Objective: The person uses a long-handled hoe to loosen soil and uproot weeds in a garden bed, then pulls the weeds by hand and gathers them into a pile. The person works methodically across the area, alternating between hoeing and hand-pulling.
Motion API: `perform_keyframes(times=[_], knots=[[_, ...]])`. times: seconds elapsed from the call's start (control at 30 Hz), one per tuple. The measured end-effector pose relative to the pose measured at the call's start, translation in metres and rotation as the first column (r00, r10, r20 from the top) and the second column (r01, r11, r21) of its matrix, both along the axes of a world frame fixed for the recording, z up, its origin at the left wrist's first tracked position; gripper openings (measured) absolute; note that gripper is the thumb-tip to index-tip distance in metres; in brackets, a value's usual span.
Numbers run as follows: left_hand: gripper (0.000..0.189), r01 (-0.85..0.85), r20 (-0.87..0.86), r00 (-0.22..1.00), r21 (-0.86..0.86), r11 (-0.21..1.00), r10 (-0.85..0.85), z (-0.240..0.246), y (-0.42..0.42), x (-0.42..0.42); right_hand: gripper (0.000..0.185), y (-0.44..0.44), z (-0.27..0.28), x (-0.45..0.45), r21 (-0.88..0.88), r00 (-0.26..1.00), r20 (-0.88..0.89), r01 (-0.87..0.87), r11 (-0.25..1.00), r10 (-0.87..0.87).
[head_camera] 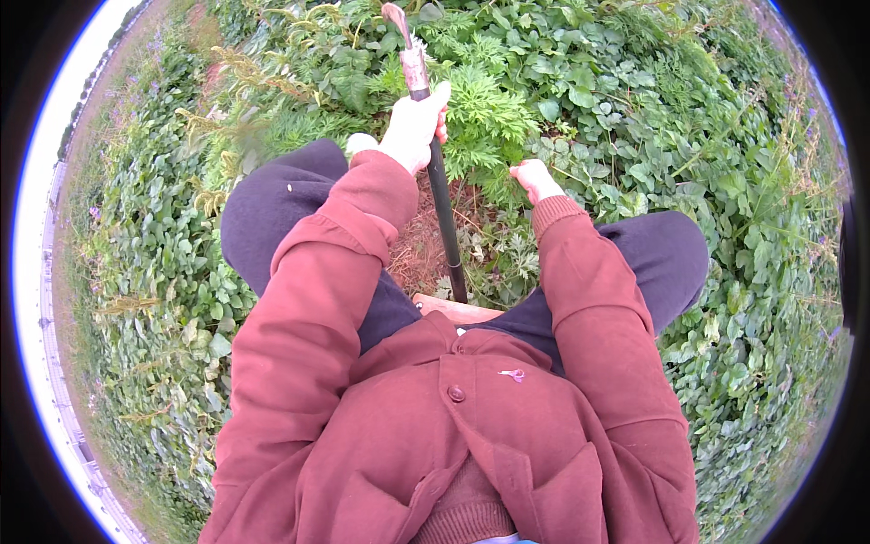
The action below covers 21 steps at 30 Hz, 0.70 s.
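Observation:
My left hand is wrapped around the dark shaft of a long-handled tool, its thumb lying toward the top end. Above the fist the tool has a pale, worn section that ends in a thin bent tip. The lower end of the shaft comes down between my legs, by a pinkish-orange flat piece; whether the two are joined I cannot tell. To the right, my right hand has its fingers curled in front of leafy plants. Whether a stem is inside those fingers is hidden.
Dense green vines surround me on all sides. Reddish soil with dry plant litter shows between my bent knees. Seed-headed weeds rise at the upper left. A small purple flower lies on my maroon jacket.

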<state>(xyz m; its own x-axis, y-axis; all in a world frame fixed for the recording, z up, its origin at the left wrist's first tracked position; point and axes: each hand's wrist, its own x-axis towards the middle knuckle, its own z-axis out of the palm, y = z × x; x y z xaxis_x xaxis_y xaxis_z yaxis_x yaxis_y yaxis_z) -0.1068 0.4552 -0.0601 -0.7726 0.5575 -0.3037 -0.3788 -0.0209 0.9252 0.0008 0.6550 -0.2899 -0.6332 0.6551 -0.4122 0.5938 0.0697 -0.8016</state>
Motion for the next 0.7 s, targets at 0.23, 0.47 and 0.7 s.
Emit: perform_keyframes(times=[0.23, 0.47, 0.7], knots=[[0.031, -0.14, 0.111, 0.982, -0.097, 0.985, 0.151, -0.068, -0.006, -0.016, 0.04, -0.006, -0.007, -0.005, -0.071, 0.989, 0.018, 0.147, 0.987, -0.146], [0.03, -0.236, 0.197, 0.937, -0.253, 0.938, 0.289, -0.145, -0.011, -0.053, 0.028, 0.003, -0.038, -0.016, -0.199, 0.926, 0.029, 0.373, 0.906, -0.375], [0.023, -0.347, 0.107, 0.888, -0.482, 0.804, 0.447, -0.217, -0.007, -0.078, 0.024, 0.005, -0.073, -0.032, -0.408, 0.813, 0.092, 0.558, 0.722, -0.575]])
